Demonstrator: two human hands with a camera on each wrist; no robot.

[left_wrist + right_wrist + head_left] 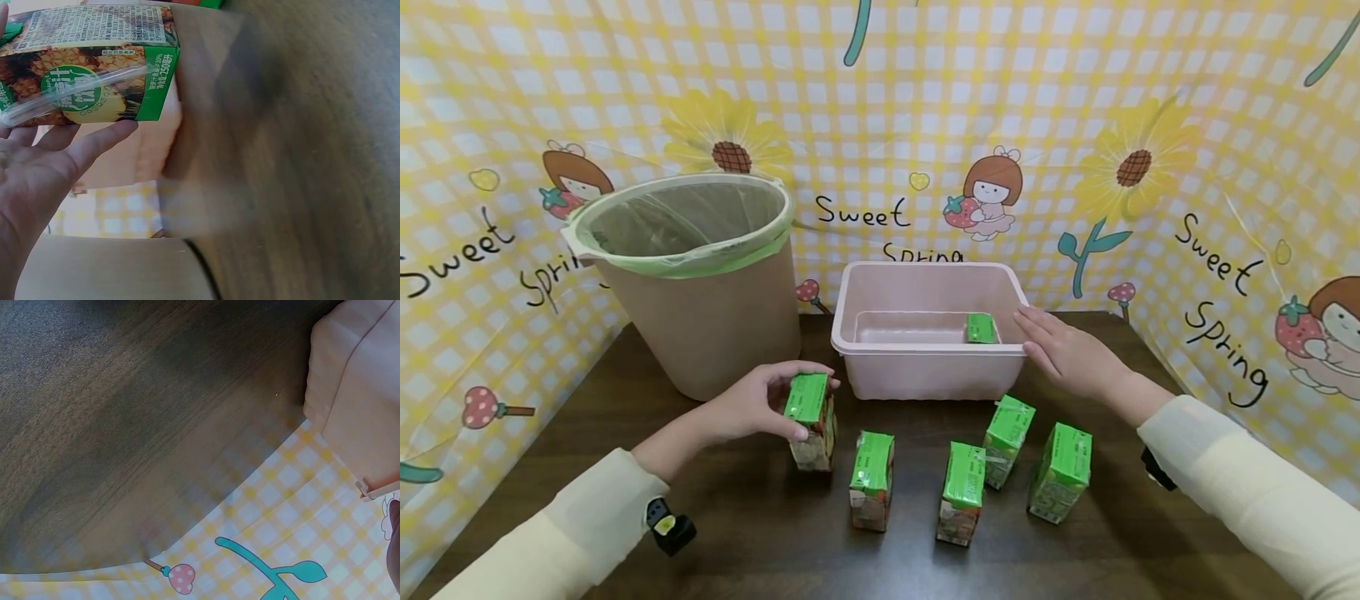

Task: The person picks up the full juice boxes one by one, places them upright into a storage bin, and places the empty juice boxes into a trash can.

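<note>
One juice carton (pineapple-printed) I'm watching the left hand gripping; the right hand, fingers straight, is touching the pink tub at three o'clock.

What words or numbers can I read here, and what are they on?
"Sweet Spring": repeated on the patterned cloth.
"250毫升": on the green band of the carton in the left hand.
"10%": same band, beside it.
"汁": on its round label; other characters are partly covered by the straw.
Its dense print: too small.
Lettering on the other cartons: too small.
</note>
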